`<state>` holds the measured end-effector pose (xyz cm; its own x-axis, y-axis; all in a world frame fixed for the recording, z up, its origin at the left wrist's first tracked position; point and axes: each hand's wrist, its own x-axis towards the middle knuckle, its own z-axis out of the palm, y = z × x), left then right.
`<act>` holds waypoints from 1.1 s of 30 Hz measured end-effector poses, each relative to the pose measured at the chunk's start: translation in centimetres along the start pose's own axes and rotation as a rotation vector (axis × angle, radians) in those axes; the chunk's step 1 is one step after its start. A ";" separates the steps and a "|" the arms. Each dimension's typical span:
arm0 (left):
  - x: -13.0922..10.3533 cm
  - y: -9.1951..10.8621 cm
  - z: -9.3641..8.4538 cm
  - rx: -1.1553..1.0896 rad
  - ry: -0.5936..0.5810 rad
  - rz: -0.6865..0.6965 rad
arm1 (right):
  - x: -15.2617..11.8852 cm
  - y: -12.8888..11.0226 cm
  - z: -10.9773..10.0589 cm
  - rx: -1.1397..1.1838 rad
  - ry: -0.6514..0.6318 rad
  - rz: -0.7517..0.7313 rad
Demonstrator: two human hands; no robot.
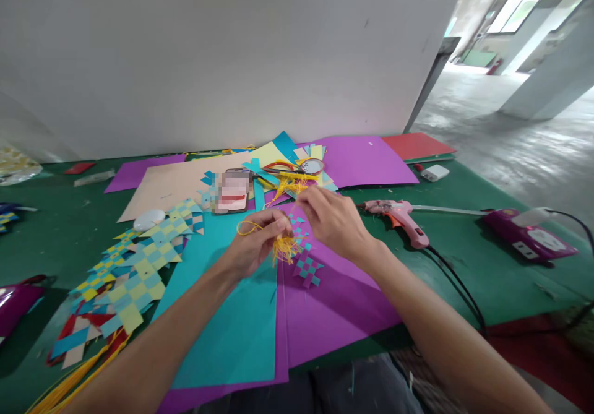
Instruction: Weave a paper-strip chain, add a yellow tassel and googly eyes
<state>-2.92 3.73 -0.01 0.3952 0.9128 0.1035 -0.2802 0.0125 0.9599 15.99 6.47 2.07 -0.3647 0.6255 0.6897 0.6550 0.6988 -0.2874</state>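
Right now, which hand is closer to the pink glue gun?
Right. The right hand is just left of the pink glue gun; the left hand is farther left.

Yellow threads [286, 251], purple-and-teal checkered paper [307, 267]

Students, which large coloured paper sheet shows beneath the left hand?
The turquoise rectangular paper sheet; the purple one beside it shows beneath the right hand.

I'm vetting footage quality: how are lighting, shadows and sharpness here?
In the head view, the window glares nearly white; in the head view, a soft shadow crosses the purple sheet; also in the head view, the right hand looks slightly soft, and pixel blocks hide part of the phone.
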 end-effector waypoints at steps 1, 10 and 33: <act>-0.1 -0.1 0.1 0.016 -0.026 0.004 | 0.1 0.8 -0.4 -0.045 0.075 0.060; 0.0 -0.3 0.1 0.076 0.000 -0.005 | -0.1 3.3 -1.3 0.037 0.082 0.383; 0.4 -0.1 -0.2 -0.007 0.189 0.042 | -0.4 1.2 0.4 0.195 -0.083 0.241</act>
<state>-2.96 4.19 -0.11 0.2117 0.9730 0.0915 -0.2991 -0.0247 0.9539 16.65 7.22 1.19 -0.2720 0.8017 0.5323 0.5930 0.5753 -0.5634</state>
